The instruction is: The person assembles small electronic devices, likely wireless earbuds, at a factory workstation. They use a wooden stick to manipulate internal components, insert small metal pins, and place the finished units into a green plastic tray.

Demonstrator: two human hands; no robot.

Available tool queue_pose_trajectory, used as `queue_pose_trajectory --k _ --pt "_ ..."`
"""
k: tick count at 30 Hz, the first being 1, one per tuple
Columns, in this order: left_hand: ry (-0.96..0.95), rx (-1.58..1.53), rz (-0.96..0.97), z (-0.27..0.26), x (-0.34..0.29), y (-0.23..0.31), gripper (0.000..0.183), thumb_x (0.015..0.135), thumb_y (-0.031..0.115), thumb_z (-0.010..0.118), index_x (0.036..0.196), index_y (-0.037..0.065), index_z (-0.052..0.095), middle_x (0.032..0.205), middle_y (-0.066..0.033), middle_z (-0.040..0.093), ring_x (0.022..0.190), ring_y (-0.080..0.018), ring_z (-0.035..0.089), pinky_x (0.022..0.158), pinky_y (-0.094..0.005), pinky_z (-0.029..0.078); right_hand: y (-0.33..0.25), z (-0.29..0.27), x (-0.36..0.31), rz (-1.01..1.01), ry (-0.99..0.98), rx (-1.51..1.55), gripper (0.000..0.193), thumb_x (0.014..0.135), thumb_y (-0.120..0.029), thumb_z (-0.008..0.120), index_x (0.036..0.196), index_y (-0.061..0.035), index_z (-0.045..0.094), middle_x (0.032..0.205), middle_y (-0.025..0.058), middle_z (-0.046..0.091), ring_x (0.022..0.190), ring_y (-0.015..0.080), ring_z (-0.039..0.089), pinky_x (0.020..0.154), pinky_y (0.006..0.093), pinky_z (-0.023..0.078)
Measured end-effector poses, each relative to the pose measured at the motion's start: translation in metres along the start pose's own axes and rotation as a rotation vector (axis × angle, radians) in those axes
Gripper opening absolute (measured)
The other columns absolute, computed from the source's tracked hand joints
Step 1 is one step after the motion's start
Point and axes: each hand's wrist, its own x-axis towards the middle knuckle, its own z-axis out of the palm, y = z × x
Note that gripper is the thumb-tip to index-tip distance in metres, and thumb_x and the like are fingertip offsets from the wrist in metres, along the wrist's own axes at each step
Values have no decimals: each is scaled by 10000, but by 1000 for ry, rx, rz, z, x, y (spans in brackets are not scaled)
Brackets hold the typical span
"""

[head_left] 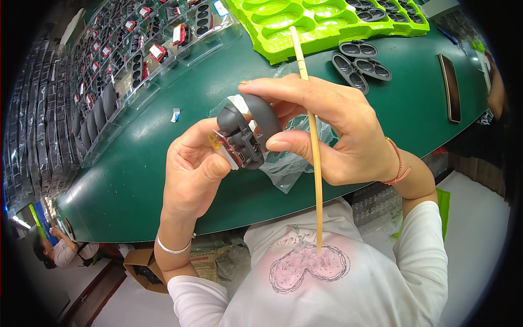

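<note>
Dark grey case (265, 115), one, rounded, parted into outer shell and inner block; held up between both hands above the near middle of the green table (239, 204). Fitted to the block: red-edged circuit board (234, 149), toward the left; white strip (238, 102) at the far end, between the two parts. Left hand (190, 170): pinching the block side with thumb and fingers, just beside the board. Right hand (343, 122): grasping the outer shell from the right, thumb at its near edge, forefinger toward its far end. Bamboo stick (317, 185), one, crossing the right hand from near to far; how it is gripped cannot be told. Risks, as judged: board may crack if the left thumb presses on it; shell may slip if the right fingers must also mind the stick; stick may snag if the wrist turns. Below: clear plastic bag (289, 173), crumpled. Left: small white-and-blue scrap (175, 115); farther left, clear tray (220, 39) of dark case parts and red-edged boards. Far: lime-green moulded tray (267, 48), partly filled; three dark case pieces (348, 69) just beside its near edge. Far right: phone (450, 88), dark, gold-edged, lying flat.
</note>
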Motion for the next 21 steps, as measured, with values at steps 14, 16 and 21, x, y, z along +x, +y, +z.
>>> queue_pose_trajectory --k 14,16,21 --pt "41 1 -17 4 -1 1 499 775 261 784 1128 -7 554 1017 -97 640 901 -178 651 757 -326 574 1 3 -1 -67 66 -55 461 807 -139 713 1212 34 576 1079 170 643 855 239 673 770 318 560" --pt "47 -5 -2 4 -1 -1 493 774 257 785 1119 -6 551 1004 -101 642 884 -182 657 710 -322 588 1 2 -1 -65 71 -67 465 803 -147 716 1209 33 579 1070 170 646 850 239 673 765 317 561" --pt "48 -9 -24 3 -2 0 485 773 258 786 1107 0 548 995 -105 643 880 -187 660 707 -324 588 1 3 -1 -94 99 -85 475 785 -130 726 1207 33 580 1062 166 649 839 241 669 751 318 564"
